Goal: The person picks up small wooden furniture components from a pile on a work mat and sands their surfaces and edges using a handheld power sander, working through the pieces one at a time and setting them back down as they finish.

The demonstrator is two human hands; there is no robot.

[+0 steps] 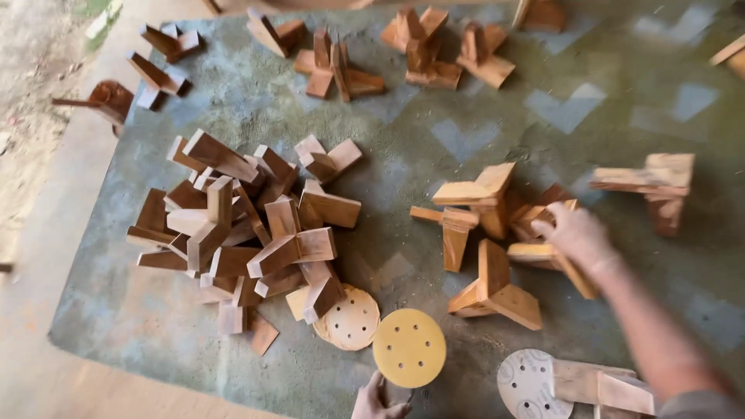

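My right hand (578, 235) reaches into a cluster of pale wooden joint pieces (497, 213) at the middle right and grips one wooden piece (552, 256) by its arm. My left hand (378, 399) is at the bottom edge, fingers pinched on the rim of a yellow round sanding disc (409, 348) with several holes. A second pale sanding disc (351, 318) lies just left of it, partly under a wood piece.
A big heap of darker wooden pieces (237, 233) fills the left of the grey-green mat (403, 140). More pieces lie along the far edge (419, 46) and at right (656, 186). A white holed disc (524, 380) and wood piece sit near my right arm.
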